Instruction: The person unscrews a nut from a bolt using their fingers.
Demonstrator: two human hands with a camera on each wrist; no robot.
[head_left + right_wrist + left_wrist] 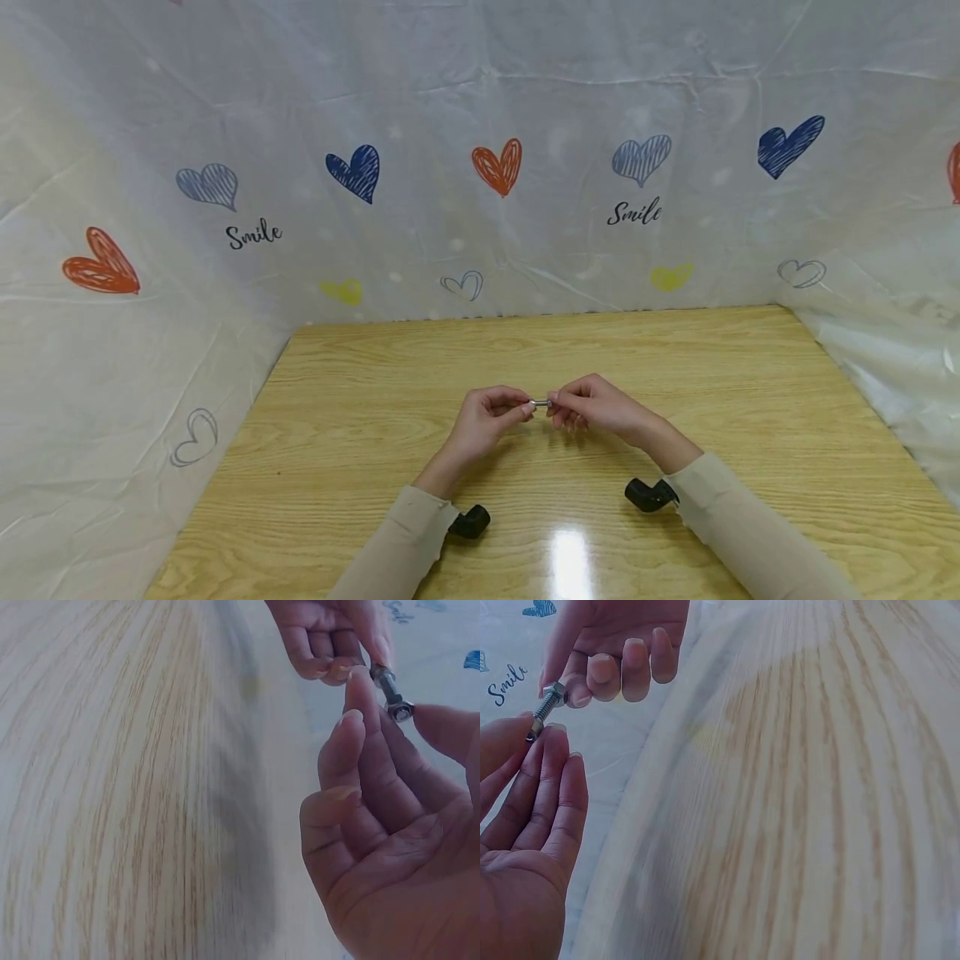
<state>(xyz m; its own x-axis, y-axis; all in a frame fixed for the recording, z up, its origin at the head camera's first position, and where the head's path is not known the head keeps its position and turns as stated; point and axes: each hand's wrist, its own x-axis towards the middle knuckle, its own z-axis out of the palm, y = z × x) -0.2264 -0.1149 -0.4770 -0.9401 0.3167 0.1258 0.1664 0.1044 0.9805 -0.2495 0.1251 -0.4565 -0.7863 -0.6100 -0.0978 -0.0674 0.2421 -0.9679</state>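
Between my two hands a small silver bolt (541, 403) is held nearly level over the table. My left hand (482, 421) pinches one end of it with thumb and fingertips. At the other end, a hex nut (556, 691) sits on the thread, and my right hand (602, 407) pinches it between thumb and forefinger. The bolt's end shows inside the nut's ring in the right wrist view. The right hand's other fingers (341, 761) are loosely bent beside the bolt. Bare thread shows between the hands in the left wrist view; the left fingertips partly cover the far end.
Below the hands lies a wood-grain table (375, 367), with a bright light reflection near its front. A pale sheet (420, 225) printed with hearts hangs behind and at both sides. Black angled pieces (471, 522) stick out from both sleeve cuffs.
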